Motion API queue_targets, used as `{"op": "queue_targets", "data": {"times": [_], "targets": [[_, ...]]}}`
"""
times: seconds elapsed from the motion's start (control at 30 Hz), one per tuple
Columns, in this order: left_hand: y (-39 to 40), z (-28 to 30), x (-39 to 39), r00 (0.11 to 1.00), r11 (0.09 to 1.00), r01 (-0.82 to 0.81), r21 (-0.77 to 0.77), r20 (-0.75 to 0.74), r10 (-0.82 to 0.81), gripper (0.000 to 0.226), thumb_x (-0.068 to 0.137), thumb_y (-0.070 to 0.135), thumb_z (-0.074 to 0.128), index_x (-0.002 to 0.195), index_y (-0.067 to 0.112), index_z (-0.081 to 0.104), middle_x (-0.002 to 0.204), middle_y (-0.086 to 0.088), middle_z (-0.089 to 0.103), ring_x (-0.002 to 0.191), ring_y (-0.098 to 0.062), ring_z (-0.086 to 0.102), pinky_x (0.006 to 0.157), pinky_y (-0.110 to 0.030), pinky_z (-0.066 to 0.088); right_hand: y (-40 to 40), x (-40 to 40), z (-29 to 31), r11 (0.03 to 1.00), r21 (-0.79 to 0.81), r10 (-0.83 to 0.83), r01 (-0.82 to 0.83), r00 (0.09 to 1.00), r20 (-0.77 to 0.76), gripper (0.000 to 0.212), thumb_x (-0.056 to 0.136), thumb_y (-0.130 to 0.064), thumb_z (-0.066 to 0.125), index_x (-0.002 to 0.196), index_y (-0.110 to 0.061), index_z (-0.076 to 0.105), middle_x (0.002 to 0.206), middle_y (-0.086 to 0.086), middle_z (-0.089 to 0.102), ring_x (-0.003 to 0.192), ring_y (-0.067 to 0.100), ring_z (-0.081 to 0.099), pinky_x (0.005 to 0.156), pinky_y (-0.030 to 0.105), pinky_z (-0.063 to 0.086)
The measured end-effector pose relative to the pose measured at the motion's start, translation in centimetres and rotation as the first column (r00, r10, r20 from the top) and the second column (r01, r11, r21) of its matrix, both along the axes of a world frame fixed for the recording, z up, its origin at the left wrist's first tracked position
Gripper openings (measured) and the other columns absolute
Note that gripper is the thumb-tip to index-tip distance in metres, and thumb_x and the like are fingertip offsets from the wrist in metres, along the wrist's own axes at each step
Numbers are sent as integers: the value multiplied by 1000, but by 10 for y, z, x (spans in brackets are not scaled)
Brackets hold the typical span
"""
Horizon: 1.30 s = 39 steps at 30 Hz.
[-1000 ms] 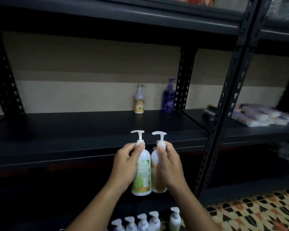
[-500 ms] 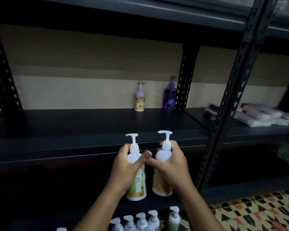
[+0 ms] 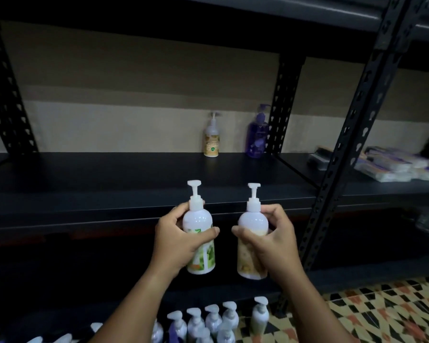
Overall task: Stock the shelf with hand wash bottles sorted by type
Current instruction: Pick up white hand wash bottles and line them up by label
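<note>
My left hand (image 3: 178,240) grips a white pump bottle with a green label (image 3: 200,219), held upright in front of the black shelf (image 3: 109,184). My right hand (image 3: 273,240) grips a second white pump bottle with a yellow-orange label (image 3: 252,222), a short gap to the right of the first. Both bottles hang in the air just before the shelf's front edge. At the back of the shelf stand a yellow-label pump bottle (image 3: 211,137) and, to its right, a purple pump bottle (image 3: 257,133).
Several more pump bottles (image 3: 216,320) stand grouped low down by my arms. A black perforated upright (image 3: 344,149) divides the shelving on the right. Wrapped packs (image 3: 394,167) lie on the right-hand shelf. Patterned floor tiles (image 3: 382,313) show at bottom right.
The two bottles, held touching side by side a second ago, have come apart. Both hands now sit lower around the bodies, and the bottles have risen slightly toward the shelf edge.
</note>
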State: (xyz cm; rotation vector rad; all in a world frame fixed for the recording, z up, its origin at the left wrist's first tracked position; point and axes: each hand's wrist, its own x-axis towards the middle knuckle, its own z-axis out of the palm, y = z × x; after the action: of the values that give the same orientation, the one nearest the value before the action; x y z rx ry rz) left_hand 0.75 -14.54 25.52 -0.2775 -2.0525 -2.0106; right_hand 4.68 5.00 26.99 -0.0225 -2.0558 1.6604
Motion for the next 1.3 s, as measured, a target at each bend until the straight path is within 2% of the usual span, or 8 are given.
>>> {"op": "queue_targets", "data": {"times": [0.2, 0.3, 0.43, 0.53, 0.73, 0.83, 1.1, 1.3], "targets": [[4, 1, 1, 993, 993, 115, 27, 18, -115, 46, 87, 6, 79, 120, 35, 66, 96, 2, 77, 91, -22, 74, 80, -31, 61, -10, 4, 1, 996, -22, 92, -92, 996, -25, 39, 89, -24, 76, 123, -35, 61, 102, -8, 71, 90, 14, 71, 84, 38, 61], [5, -2, 2, 996, 996, 92, 9, 13, -92, 52, 80, 20, 80, 126, 34, 62, 98, 4, 75, 92, -21, 72, 83, -33, 60, -15, 6, -3, 994, -9, 106, -106, 994, 0, 36, 92, -31, 72, 124, -37, 57, 99, -11, 70, 88, 13, 70, 85, 45, 60], [5, -3, 3, 998, 998, 60, -17, -36, -60, 70, 63, 40, 90, 123, 42, 56, 118, -2, 65, 104, -22, 68, 91, -40, 58, -17, 4, -8, 996, -26, 86, -85, 995, 41, 73, 64, -41, 92, 121, -43, 46, 111, -2, 64, 94, 16, 69, 86, 45, 59], [5, -3, 3, 998, 998, 50, 40, -28, -49, 70, 62, 24, 92, 117, 40, 51, 111, -1, 65, 89, -14, 70, 82, -38, 61, -17, 2, -10, 999, -22, 38, -36, 996, 86, 85, 54, -28, 97, 115, -41, 39, 116, 3, 57, 94, 21, 68, 85, 47, 59], [5, -1, 3, 998, 993, -43, 110, -46, 48, 59, 69, 5, 94, 111, 30, 60, 100, 2, 70, 83, -6, 71, 77, -29, 61, -15, 8, -11, 991, -113, 66, -65, 998, 4, 54, 72, -21, 92, 109, -29, 54, 107, 6, 68, 88, 28, 74, 79, 53, 62], [5, 0, 1, 999, 986, -4, 168, -37, 11, 56, 71, 3, 93, 115, 26, 67, 104, 2, 76, 92, -15, 75, 80, -32, 62, -17, 8, -9, 980, -149, 135, -135, 991, -10, 37, 85, -16, 81, 115, -24, 61, 102, 7, 72, 92, 33, 72, 84, 57, 59], [12, 4, 4, 987, 971, 150, 186, 27, -158, 49, 76, 17, 82, 121, 31, 68, 102, -6, 79, 95, -27, 77, 78, -34, 61, -22, 10, -6, 965, -179, 197, -193, 980, 1, 35, 95, -10, 66, 123, -30, 59, 95, -6, 70, 85, 11, 66, 81, 34, 57], [9, 5, 8, 990, 977, 140, 162, -32, -137, 55, 64, 39, 85, 116, 32, 69, 98, -7, 77, 87, -24, 74, 77, -35, 62, -22, 10, -9, 967, -134, 221, -217, 975, 17, 65, 71, -7, 90, 123, -29, 57, 100, 5, 71, 82, 14, 69, 72, 27, 58]]}}
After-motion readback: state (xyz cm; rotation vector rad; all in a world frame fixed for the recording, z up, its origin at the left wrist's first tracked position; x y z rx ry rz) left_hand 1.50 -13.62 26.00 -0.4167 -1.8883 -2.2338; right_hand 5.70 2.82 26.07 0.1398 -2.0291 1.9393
